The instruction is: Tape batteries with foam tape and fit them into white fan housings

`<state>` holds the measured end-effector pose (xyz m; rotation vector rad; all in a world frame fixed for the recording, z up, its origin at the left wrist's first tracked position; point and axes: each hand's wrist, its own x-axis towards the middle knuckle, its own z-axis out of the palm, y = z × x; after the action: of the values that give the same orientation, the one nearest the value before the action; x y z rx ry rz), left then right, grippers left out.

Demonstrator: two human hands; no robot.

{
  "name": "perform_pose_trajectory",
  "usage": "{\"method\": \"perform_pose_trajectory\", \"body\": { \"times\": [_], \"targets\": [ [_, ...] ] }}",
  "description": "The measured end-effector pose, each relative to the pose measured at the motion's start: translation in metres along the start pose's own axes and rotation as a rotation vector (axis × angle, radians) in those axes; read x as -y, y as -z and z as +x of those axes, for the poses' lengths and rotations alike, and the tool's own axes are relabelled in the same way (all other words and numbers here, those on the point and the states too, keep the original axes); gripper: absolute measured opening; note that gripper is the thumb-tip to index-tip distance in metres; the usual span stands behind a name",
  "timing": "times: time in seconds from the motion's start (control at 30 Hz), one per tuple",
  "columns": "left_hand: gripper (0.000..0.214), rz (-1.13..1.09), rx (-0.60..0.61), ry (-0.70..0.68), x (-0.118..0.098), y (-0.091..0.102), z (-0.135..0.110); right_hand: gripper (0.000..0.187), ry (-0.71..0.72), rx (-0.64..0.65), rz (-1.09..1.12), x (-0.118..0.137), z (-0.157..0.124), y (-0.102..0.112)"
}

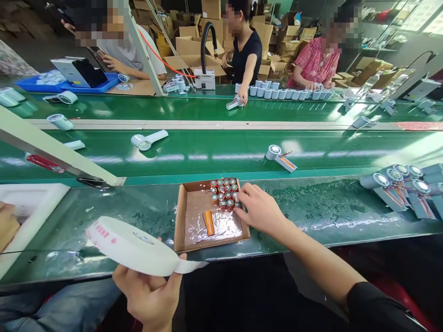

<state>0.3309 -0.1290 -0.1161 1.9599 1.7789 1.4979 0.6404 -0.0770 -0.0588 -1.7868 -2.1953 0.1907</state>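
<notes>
My left hand (149,295) holds a flat, round roll of white tape (134,246) by the near edge of the desk (304,203). My right hand (260,207) curves at the orange cylinders (230,203) in the far right corner of the cardboard box (192,200); whether it grips one, I cannot tell.

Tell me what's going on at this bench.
The person's left hand holds a wide, flat roll of white tape, its loose end sticking out. Their right hand reaches into a shallow brown cardboard box, fingertips at a cluster of upright orange cylinders; whether they grip one is unclear. A single orange cylinder lies apart in the box. Across the green belt, a co-worker handles a pale part.
</notes>
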Motion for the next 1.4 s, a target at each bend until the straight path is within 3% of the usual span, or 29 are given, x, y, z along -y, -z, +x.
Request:
{"method": "perform_pose_trajectory", "body": {
  "times": [0.07,0.1,0.2,0.3,0.37,0.47,0.6,0.73,0.83,0.9,1.0,1.07,1.2,1.3,1.4],
  "targets": [
    [0.059,0.056,-0.105,-0.060,-0.008,0.003,0.000,0.010,0.004,-0.006,0.270,-0.008,-0.007,0.004],
    [0.057,0.076,-0.102,-0.090,-0.011,0.004,0.000,0.012,-0.017,-0.009,0.460,-0.012,-0.013,0.008],
    [0.047,0.130,0.042,-0.223,-0.023,0.007,0.004,0.022,-0.096,-0.091,1.059,-0.019,-0.032,0.026],
    [0.045,0.193,0.148,-0.391,-0.041,0.010,0.011,0.022,-0.063,-0.268,1.402,-0.010,-0.049,0.045],
    [0.050,0.204,0.189,-0.465,-0.051,0.008,0.015,0.022,-0.040,-0.311,1.422,0.002,-0.057,0.053],
    [0.059,0.191,0.256,-0.541,-0.056,0.003,0.014,0.031,-0.040,-0.276,1.175,0.021,-0.063,0.055],
    [0.058,0.227,0.336,-0.506,-0.049,-0.002,0.006,0.040,0.001,-0.179,0.896,0.037,-0.065,0.048],
    [0.054,0.266,0.382,-0.487,-0.047,-0.002,-0.001,0.045,-0.007,-0.109,0.935,0.039,-0.062,0.041],
    [0.053,0.269,0.395,-0.474,-0.055,-0.003,-0.005,0.038,-0.109,-0.046,1.189,0.034,-0.057,0.030],
    [0.058,0.272,0.356,-0.457,-0.063,-0.004,-0.008,0.040,-0.189,-0.158,1.490,0.035,-0.053,0.019],
    [0.071,0.306,0.209,-0.465,-0.076,-0.008,-0.008,0.053,-0.354,-0.515,1.899,0.053,-0.049,0.001],
    [0.081,0.343,0.117,-0.503,-0.082,-0.011,-0.005,0.056,-0.456,-0.678,2.051,0.071,-0.050,-0.011],
    [0.095,0.404,0.072,-0.569,-0.091,-0.016,-0.005,0.057,-0.521,-0.704,2.117,0.095,-0.056,-0.027],
    [0.090,0.366,0.160,-0.574,-0.092,-0.016,-0.013,0.058,-0.489,-0.676,2.050,0.077,-0.056,-0.024],
    [0.075,0.358,0.215,-0.556,-0.078,-0.008,-0.008,0.056,-0.425,-0.813,1.939,0.020,-0.046,-0.004]
  ]
}}
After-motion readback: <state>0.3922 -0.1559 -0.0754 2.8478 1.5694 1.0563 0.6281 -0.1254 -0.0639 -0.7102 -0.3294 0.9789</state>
